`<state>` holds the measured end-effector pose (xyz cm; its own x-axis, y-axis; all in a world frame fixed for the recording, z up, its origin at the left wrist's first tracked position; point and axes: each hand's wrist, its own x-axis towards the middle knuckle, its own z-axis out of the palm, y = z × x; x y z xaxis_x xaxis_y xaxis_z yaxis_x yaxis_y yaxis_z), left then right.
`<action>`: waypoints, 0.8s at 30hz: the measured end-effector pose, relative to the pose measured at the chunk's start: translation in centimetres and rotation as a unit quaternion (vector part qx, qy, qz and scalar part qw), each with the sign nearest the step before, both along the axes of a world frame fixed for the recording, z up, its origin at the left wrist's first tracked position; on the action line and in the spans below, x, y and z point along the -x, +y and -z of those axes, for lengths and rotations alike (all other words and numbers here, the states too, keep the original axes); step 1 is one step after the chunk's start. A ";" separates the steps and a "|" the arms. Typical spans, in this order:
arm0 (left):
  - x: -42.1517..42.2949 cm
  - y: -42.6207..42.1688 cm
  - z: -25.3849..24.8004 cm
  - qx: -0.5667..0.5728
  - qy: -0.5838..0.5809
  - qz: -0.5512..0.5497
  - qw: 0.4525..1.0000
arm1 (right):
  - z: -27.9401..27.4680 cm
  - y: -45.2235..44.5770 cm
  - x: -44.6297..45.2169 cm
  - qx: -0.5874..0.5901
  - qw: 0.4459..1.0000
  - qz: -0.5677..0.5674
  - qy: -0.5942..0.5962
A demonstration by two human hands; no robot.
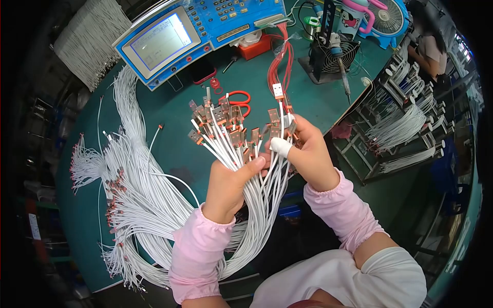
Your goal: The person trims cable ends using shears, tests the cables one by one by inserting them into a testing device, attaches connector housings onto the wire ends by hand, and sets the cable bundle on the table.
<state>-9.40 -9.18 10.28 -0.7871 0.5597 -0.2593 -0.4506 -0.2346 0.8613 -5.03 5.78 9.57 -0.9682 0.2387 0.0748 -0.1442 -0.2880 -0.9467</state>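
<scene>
1. Green-topped bench (177, 141) carries a blue, boxy electronic instrument (205, 36) with a lit screen, and red-handled scissors (248, 96) nearby.
2. On its left side lies a large heap of thin white cables (146, 195).
3. Left grip (231, 182) is closed around a bundle of white cables with metal USB plugs (264, 197), raised near the bench's front edge.
4. Right grip (308, 151), thumb wrapped in white, pinches cables beside the plugs.

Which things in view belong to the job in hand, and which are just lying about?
Likely in the job:
USB cables in the left hand and right hand
cable pile
tester, probably
red wires, probably

Apparently just lying about:
scissors
mug
fan
</scene>
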 end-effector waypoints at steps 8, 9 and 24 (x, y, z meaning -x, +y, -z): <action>0.2 -0.3 1.1 -0.017 0.044 0.035 0.998 | 0.0 -1.2 0.4 0.022 0.998 -0.051 0.036; 0.0 -0.1 0.5 -0.003 0.061 0.022 0.998 | -0.1 -1.0 0.3 0.021 0.999 -0.042 0.026; 0.2 -0.1 0.4 0.015 0.056 0.025 0.998 | -0.4 -0.6 0.2 0.010 0.999 -0.024 0.019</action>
